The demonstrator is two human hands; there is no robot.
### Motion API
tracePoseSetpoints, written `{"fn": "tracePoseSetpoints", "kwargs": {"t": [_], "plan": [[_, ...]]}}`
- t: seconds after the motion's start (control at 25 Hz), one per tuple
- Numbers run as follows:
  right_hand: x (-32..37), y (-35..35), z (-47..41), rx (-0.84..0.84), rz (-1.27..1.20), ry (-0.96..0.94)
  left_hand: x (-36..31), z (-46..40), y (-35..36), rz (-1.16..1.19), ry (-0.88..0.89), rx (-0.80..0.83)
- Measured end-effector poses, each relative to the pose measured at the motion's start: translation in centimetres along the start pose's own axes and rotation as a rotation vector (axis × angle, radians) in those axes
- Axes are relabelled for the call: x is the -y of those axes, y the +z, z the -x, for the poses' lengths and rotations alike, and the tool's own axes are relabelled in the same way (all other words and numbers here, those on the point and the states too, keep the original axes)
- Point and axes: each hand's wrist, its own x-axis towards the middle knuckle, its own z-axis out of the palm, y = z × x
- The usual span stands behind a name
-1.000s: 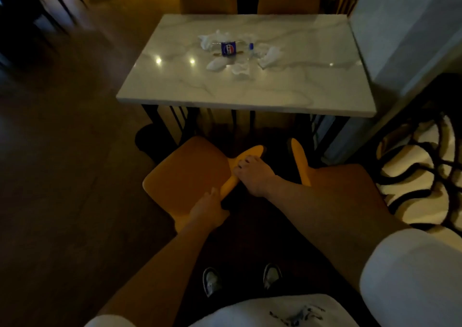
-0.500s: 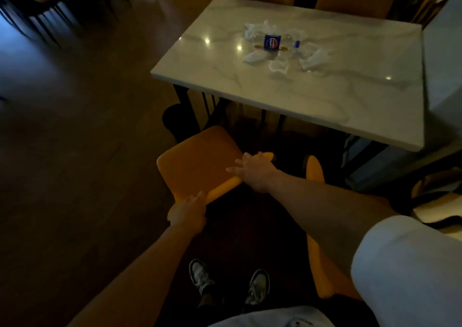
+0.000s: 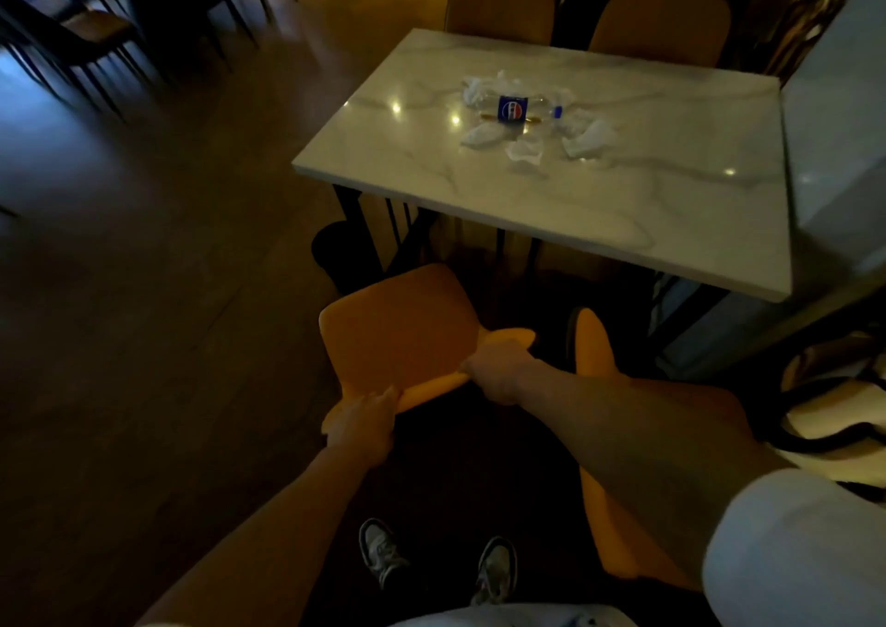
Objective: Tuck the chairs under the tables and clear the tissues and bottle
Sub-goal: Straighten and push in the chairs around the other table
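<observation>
Head view: left hand and right hand apparently grip the orange moulded-plastic chair backrest (dim light); shoving askew could jam it against the white marble surface legs.

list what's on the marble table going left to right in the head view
Crumpled tissue at the far left → tissue nearer the front → bottle lying on its side → small tissue in front → tissue at the right end.
</observation>
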Motion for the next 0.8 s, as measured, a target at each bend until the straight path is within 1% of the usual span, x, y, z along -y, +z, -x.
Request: {"fn": "tracePoseSetpoints", "kwargs": {"t": [0.16, 0.28, 0.48, 0.56, 0.8], "plan": [[1.4, 1.0, 1.2, -0.003, -0.057, 0.062, 0.3, 0.7, -0.4, -0.032, 0.075, 0.008], [2.5, 1.9, 1.4, -0.012, -0.086, 0.105, 1.0, 0.6, -0.4, -0.051, 0.097, 0.041], [3.5, 1.7, 0.7, 0.001, -0.069, 0.154, 2.3, -0.2, -1.1, -0.094, 0.158, 0.092], [4.8, 1.2, -0.1, -0.001, -0.055, 0.192, 3.9, -0.8, -1.7, -0.125, 0.175, 0.093], [9.5, 0.1, -3.8, -0.024, -0.128, 0.281, 9.9, -2.3, -3.8, -0.18, 0.252, 0.067]]}}
